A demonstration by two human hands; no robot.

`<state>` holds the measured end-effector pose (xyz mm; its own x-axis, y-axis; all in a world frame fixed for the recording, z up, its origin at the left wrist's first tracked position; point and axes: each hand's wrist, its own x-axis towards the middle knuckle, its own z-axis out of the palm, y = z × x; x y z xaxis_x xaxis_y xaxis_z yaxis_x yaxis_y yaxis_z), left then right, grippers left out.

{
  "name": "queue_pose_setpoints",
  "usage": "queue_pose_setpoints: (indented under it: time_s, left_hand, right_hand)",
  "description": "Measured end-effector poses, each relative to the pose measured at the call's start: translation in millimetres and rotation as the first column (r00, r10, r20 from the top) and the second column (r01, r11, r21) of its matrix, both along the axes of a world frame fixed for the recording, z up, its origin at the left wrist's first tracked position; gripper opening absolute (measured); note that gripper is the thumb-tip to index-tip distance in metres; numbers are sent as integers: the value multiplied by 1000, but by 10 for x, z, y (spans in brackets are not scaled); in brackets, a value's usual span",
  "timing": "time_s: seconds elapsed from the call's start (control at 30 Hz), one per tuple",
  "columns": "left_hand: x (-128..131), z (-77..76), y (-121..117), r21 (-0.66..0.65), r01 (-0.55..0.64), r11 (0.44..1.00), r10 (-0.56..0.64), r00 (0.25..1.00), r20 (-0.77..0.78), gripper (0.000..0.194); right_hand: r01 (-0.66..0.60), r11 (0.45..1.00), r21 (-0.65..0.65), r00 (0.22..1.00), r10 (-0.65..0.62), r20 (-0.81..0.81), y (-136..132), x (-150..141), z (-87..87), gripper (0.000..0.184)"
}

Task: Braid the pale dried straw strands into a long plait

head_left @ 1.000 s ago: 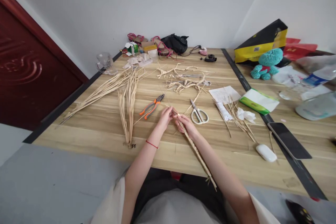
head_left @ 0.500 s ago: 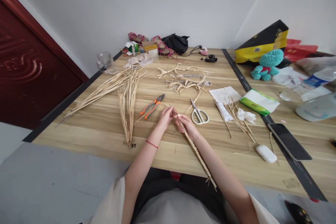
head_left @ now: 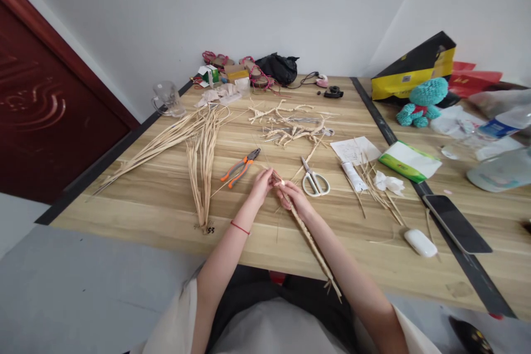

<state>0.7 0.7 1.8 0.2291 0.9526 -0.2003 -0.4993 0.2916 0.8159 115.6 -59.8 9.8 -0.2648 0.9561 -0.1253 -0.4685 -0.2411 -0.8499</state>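
A long straw-wrapped stem point(head_left: 311, 242) slants from my fingers down past the table's front edge, where its end splits into loose tips. Closed around its upper part is my right hand point(head_left: 293, 198). My left hand point(head_left: 262, 183) pinches at the stem's top end, fingertips meeting those of the right; thin strands stick out there. Left of my hands lie orange-handled pliers point(head_left: 241, 168), and to the right rest white-handled scissors point(head_left: 315, 179). Bundled straw strips point(head_left: 204, 168) spread out farther left. Beyond my hands are several branching straw-wrapped pieces point(head_left: 294, 131).
On the right are a paper sheet point(head_left: 352, 148), a white tube point(head_left: 354, 176), loose straws point(head_left: 375, 191), a tissue pack point(head_left: 410, 161), a phone point(head_left: 458, 223) and a white case point(head_left: 420, 242). A glass mug point(head_left: 166, 98) stands at the left edge; a black bag point(head_left: 279, 69) sits at the back.
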Motion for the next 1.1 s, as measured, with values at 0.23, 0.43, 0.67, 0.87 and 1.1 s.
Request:
queue_pose_setpoints:
  time_s: [0.23, 0.43, 0.67, 0.87, 1.1]
  left_hand:
    - [-5, -28, 14, -4, -2, 1000, 2, 1000, 7, 26]
    - [-9, -42, 16, 6, 5, 1000, -5, 1000, 2, 26]
    - [-20, -63, 13, 10, -8, 1000, 8, 1000, -1, 30]
    - [-38, -34, 9, -25, -42, 999, 43, 997, 65, 34]
    - [-54, -8, 0, -58, -83, 995, 88, 992, 94, 30]
  right_hand:
    - [4, 1000, -2, 1000, -4, 11, 3, -9, -1, 30]
    - [11, 1000, 18, 999, -12, 44, -14, -25, 6, 31]
    - [10, 999, 41, 999, -12, 49, -7, -25, -16, 30]
    - [-15, 1000, 8, 1000, 15, -14, 21, -4, -25, 32]
    - [-50, 999, -21, 997, 49, -62, 45, 28, -46, 31]
